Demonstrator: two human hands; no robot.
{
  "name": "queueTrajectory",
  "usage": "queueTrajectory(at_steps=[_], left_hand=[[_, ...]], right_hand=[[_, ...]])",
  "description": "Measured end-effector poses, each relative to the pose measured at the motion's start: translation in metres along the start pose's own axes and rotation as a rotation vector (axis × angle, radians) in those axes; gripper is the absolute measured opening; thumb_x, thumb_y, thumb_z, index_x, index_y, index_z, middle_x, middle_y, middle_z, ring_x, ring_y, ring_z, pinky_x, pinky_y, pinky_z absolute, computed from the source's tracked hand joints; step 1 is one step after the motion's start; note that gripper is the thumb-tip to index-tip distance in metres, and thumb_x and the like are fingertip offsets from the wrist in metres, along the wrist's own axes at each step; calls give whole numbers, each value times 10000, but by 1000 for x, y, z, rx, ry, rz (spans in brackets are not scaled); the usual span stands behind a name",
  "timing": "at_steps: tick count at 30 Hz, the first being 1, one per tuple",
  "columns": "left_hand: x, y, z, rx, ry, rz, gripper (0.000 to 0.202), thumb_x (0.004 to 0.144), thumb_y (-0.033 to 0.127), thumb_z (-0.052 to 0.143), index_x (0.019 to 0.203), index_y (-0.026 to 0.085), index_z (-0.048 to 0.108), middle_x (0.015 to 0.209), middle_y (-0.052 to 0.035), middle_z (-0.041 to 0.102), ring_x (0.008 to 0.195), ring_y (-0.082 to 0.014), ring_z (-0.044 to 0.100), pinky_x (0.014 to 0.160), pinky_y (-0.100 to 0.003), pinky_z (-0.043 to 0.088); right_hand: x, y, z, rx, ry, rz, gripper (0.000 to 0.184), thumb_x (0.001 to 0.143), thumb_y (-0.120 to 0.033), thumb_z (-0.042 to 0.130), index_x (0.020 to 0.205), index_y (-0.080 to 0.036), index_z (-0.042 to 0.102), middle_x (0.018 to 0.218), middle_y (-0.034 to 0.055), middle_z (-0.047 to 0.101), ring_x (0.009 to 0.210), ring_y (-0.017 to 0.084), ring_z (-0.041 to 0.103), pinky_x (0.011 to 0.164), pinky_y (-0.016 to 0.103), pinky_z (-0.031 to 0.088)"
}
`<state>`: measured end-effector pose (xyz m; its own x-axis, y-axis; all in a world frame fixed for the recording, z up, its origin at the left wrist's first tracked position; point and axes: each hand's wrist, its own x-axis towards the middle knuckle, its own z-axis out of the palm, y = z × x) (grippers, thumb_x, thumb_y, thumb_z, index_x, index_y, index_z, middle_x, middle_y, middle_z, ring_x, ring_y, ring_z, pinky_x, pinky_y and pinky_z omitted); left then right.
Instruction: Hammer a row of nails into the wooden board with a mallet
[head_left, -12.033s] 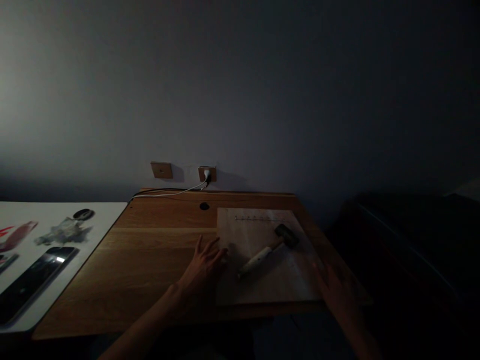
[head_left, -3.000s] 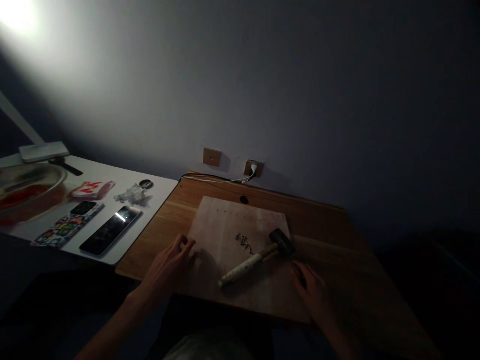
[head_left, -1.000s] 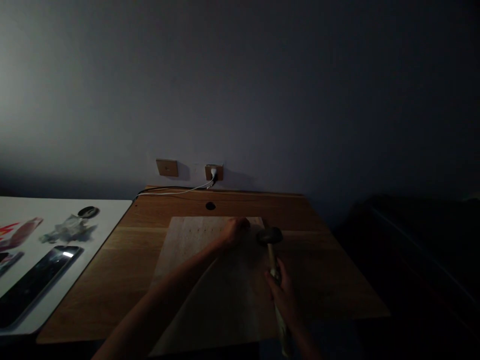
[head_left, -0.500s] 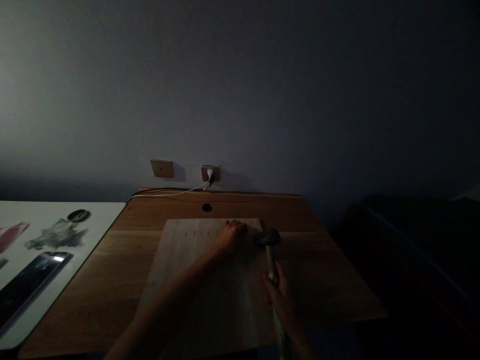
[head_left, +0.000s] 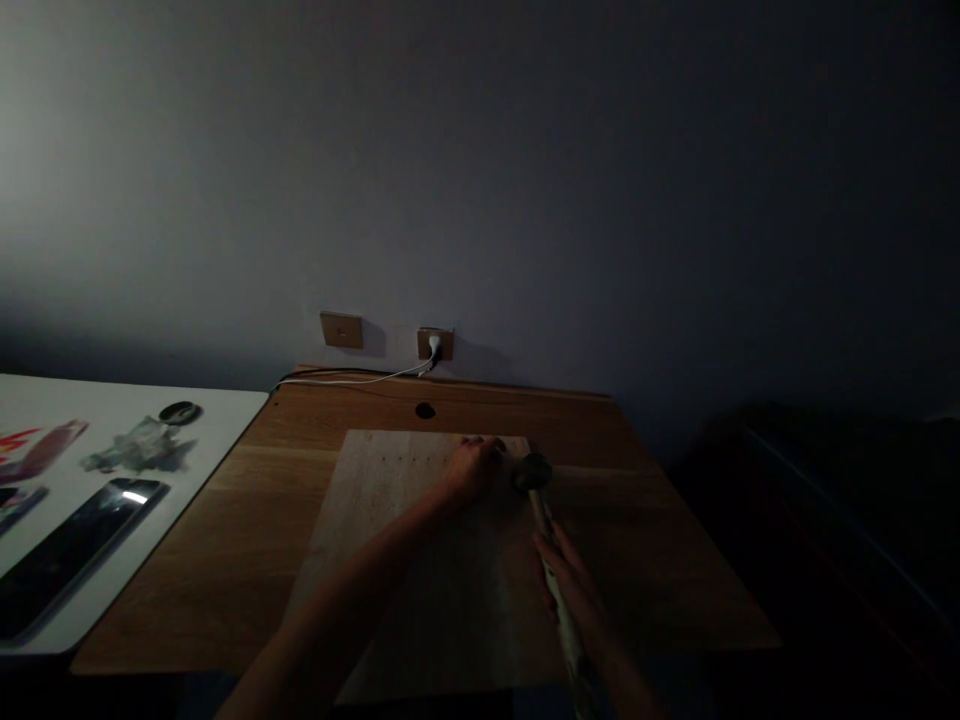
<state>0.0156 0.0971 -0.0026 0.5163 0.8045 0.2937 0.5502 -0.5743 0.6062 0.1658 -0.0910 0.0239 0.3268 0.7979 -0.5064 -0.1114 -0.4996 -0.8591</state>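
A pale wooden board (head_left: 405, 560) lies on the brown wooden desk (head_left: 255, 520). My left hand (head_left: 471, 468) rests near the board's far right corner with its fingers pinched together; what they hold is too small and dark to make out. My right hand (head_left: 571, 590) grips the pale handle of a hammer (head_left: 534, 482). The hammer's dark head is low, just right of my left fingers, at the board's far edge. A faint row of small dots runs along the board's far side.
To the left stands a white table (head_left: 217, 430) with a dark phone (head_left: 71, 550), a crumpled wrapper (head_left: 139, 447) and a small round dark object (head_left: 180, 411). Two wall plates sit behind the desk; a white cable (head_left: 360, 378) runs from the right one. Darkness lies to the right.
The hammer head has dropped slightly toward the board beside my left fingers. My left hand has stayed at the board's far right corner. Earlier the hammer lay loose on the board.
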Motion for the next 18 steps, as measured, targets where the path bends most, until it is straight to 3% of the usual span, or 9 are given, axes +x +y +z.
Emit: queueTrajectory(at_steps=[5, 13, 18], left_hand=[[-2, 5, -6, 88, -49, 48, 198, 926, 174, 548, 989, 207, 733, 998, -71, 728, 1028, -222, 641, 965, -346, 450], [-1, 3, -4, 82, -59, 26, 209, 933, 187, 538, 1004, 212, 733, 1002, -55, 736, 990, -202, 659, 947, -330, 454], [-1, -2, 2, 48, 7, -24, 246, 921, 189, 542, 1099, 217, 708, 1034, -51, 754, 969, -191, 679, 996, -345, 454]], right_hand=[[-2, -5, 4, -15, 32, 41, 764, 801, -553, 721, 1474, -283, 481, 567, -87, 524, 371, 98, 465, 360, 189, 329], [-2, -6, 5, -43, 37, 37, 826, 790, -552, 732, 1506, -265, 437, 571, -91, 525, 370, 98, 464, 354, 192, 324], [-2, -5, 7, -43, 36, 35, 819, 780, -554, 728, 1488, -250, 448, 579, -93, 527, 369, 94, 460, 357, 193, 327]])
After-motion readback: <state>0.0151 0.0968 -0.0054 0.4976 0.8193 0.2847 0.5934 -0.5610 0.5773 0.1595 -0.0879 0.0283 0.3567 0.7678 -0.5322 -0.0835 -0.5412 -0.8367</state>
